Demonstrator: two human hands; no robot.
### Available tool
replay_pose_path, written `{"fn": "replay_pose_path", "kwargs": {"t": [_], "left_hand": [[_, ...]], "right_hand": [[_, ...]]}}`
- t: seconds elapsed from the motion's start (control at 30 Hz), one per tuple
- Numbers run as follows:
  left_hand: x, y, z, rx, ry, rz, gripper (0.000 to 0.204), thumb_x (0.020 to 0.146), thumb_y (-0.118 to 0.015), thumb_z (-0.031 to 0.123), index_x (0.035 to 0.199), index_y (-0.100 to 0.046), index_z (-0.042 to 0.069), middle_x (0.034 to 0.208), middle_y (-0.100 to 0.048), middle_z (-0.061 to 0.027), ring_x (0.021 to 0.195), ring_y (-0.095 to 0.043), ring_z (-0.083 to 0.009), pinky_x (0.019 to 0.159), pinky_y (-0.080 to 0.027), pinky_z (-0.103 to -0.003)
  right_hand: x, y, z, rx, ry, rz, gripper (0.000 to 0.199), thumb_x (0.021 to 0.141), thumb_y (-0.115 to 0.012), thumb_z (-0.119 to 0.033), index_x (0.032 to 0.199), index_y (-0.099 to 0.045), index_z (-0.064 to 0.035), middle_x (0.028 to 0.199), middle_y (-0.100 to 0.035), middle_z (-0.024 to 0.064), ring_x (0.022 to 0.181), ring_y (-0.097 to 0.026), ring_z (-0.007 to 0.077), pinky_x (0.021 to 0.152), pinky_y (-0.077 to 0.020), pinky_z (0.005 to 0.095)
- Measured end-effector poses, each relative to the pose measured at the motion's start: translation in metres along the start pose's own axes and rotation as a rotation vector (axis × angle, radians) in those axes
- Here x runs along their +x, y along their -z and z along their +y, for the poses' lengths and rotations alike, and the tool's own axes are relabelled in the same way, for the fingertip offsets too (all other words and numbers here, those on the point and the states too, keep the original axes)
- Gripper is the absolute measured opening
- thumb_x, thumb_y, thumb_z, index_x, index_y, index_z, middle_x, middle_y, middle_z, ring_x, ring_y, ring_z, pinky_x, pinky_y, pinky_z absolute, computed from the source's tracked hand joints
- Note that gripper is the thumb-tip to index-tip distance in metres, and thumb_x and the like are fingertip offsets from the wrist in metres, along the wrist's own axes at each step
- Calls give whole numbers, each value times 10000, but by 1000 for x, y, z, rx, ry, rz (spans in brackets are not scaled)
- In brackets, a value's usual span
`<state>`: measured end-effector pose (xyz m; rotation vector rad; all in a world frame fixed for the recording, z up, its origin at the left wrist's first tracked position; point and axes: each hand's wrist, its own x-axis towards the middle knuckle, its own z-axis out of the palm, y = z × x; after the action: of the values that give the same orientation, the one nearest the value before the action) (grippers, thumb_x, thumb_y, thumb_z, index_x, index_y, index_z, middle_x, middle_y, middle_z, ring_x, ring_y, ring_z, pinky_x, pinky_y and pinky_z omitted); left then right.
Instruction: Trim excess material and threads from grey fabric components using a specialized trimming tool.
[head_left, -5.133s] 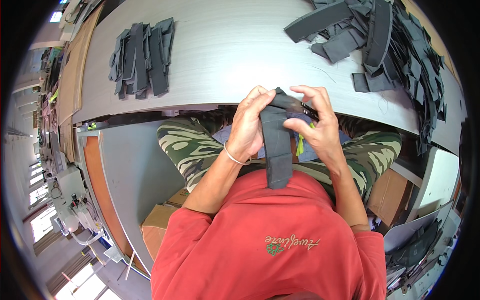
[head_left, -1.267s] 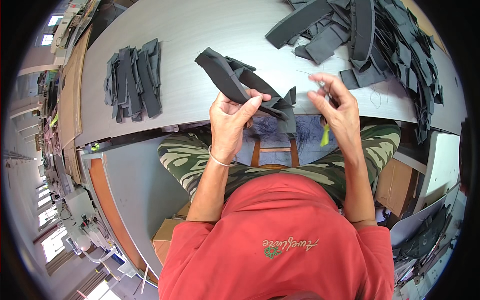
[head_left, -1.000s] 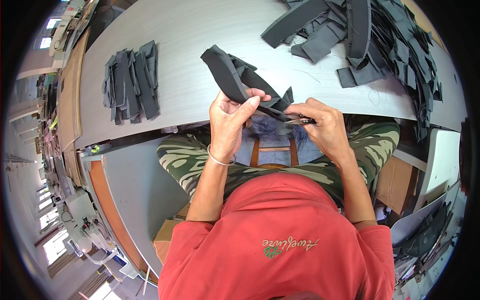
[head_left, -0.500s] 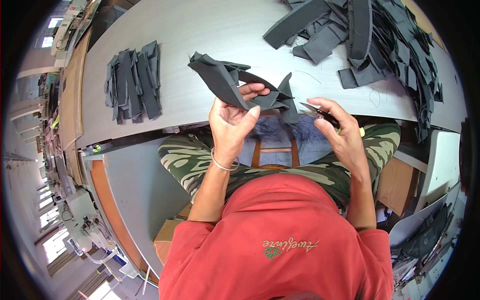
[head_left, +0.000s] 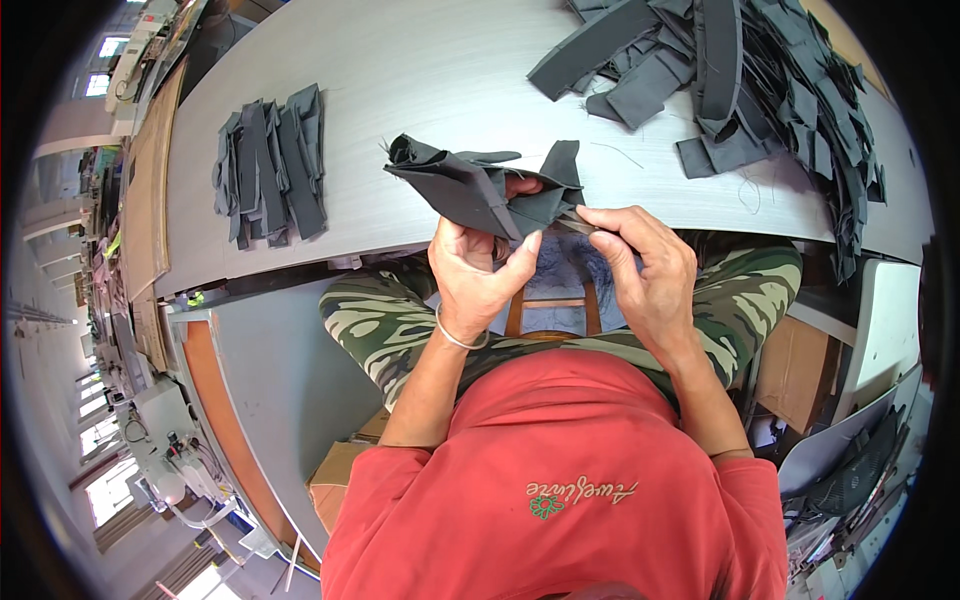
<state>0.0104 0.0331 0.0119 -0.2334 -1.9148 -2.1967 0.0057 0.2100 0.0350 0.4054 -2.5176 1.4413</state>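
Note:
My left hand [head_left: 478, 280] is closed on a bunch of dark grey fabric strips [head_left: 450, 190], held up above the table's near edge. Its thumb presses the lower edge, and some of its fingers show through a gap between the folds. Frayed threads stick out at the strips' left end. In my right hand [head_left: 648, 268] is a pair of small thread snips [head_left: 574, 224], mostly covered by the fingers. The blades reach the right end of the strips; whether they are parted cannot be made out.
On the pale table [head_left: 400, 70], a small stack of dark strips [head_left: 268, 165] lies to the left. A large heap of similar strips [head_left: 720, 80] covers the far right and hangs over the edge. A wooden stool [head_left: 548, 300] shows between my camouflage-clad legs.
My right hand has moved left, bringing the snips to the strips' right end. My left hand has come slightly nearer and to the right, and the strips have tilted flatter.

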Motion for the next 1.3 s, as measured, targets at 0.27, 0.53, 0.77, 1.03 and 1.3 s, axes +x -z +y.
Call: {"fn": "replay_pose_path", "kwargs": {"t": [0.27,0.53,0.77,1.03,1.3], "left_hand": [[-1,-3,3,-25,-15,20,480,763,-674,-62,1187,-449,-48,1178,-560,-243,1135,-565,-328,991,-456,-428],[-2,-6,2,-38,-8,8,487,759,-675,-64,1189,-447,-48,1178,-557,-245,1136,-564,-331,994,-452,-430],[-2,-7,2,-7,-40,18,500,756,-671,-68,1202,-445,-49,1184,-557,-242,1135,-565,-329,993,-451,-426],[-2,-8,2,-8,-55,32,496,755,-668,-79,1200,-452,-48,1181,-564,-235,1133,-567,-323,996,-446,-423],[-2,-9,3,-11,-23,42,499,750,-672,-84,1197,-453,-45,1182,-564,-236,1135,-566,-323,991,-449,-423]], "right_hand": [[-2,0,1,44,-61,-2,125,834,-636,-97,937,-702,-71,783,-657,93,662,-618,244,598,-469,323],[0,-2,2,23,-26,28,125,829,-645,-105,936,-704,-80,779,-657,82,660,-615,238,595,-465,313],[-1,-2,1,-48,41,36,121,820,-649,-106,925,-703,-79,747,-643,71,624,-592,230,567,-450,323],[0,-5,4,64,-48,59,121,842,-638,-122,933,-700,-72,751,-647,80,635,-601,248,573,-453,316],[0,-6,3,-79,62,62,125,806,-664,-125,922,-705,-102,733,-628,50,619,-575,226,569,-446,332]]}}
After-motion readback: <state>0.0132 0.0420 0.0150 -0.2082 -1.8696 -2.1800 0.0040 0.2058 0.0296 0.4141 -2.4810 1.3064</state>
